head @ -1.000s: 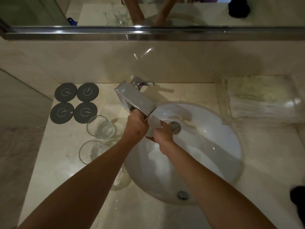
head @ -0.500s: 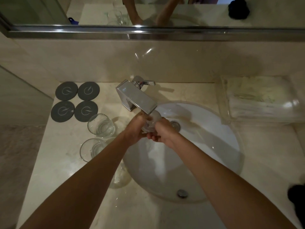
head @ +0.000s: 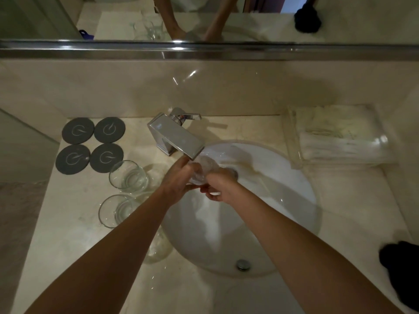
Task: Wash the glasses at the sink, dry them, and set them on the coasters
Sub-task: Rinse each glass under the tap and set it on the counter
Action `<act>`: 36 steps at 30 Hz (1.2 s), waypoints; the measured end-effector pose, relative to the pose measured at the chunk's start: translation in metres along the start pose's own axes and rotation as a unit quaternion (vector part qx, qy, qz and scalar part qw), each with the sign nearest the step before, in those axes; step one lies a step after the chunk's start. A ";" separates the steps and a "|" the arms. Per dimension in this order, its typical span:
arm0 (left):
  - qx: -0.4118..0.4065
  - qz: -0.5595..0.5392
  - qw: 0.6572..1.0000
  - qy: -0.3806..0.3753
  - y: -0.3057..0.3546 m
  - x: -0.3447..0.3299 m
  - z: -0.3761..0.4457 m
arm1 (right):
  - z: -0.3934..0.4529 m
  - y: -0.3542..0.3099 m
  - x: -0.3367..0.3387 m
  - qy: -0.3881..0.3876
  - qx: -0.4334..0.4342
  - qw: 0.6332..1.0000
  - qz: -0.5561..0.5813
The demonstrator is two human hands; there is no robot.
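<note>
A clear glass (head: pixel 202 169) is held under the chrome faucet (head: pixel 175 138) spout, over the white sink (head: pixel 283 200). My left hand (head: pixel 179 180) grips its left side and my right hand (head: pixel 218 185) holds it from the right. Two more clear glasses stand on the counter left of the sink, one further back (head: pixel 128 176) and one nearer (head: pixel 114 210). A third glass (head: pixel 158 250) sits half hidden under my left forearm. Several grey round coasters (head: pixel 90 143) lie at the back left, bare.
A clear tray with folded white towels (head: pixel 340 137) stands at the back right. A dark object (head: pixel 401 268) lies at the counter's right edge. A mirror with a chrome ledge (head: pixel 204 49) runs along the wall behind the faucet.
Both hands have drawn closer together around the glass under the spout and turned it; the glass shows more between them. The counter glasses have not moved.
</note>
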State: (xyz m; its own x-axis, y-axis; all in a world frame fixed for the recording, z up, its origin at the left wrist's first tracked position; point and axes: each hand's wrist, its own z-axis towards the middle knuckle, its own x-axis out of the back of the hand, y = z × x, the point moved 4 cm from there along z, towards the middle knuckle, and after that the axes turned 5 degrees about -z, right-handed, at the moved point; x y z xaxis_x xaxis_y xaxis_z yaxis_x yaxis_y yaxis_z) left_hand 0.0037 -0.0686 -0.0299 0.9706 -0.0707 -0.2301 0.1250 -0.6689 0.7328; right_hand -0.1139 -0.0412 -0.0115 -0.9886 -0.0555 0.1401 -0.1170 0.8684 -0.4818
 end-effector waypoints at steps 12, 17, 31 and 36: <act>-0.021 -0.045 0.999 0.020 0.004 -0.002 0.000 | 0.014 -0.012 0.012 0.133 0.143 0.974 -0.119; -0.001 -0.049 0.999 0.019 0.006 -0.002 -0.002 | 0.010 -0.029 0.016 0.123 0.223 0.936 -0.243; 0.046 -0.054 0.997 0.001 0.005 0.000 -0.006 | -0.001 -0.005 -0.006 -0.031 0.240 0.967 -0.076; 0.057 -0.062 0.996 -0.009 0.014 -0.010 -0.014 | 0.007 -0.003 -0.002 0.002 0.255 0.965 -0.067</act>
State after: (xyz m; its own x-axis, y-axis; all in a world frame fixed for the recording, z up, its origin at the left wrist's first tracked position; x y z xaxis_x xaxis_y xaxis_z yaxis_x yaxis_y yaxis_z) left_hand -0.0010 -0.0662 -0.0084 0.9452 0.0040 -0.3265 0.2177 -0.7529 0.6211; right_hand -0.1122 -0.0476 -0.0161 -0.9611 -0.1471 0.2338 -0.2762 0.4975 -0.8223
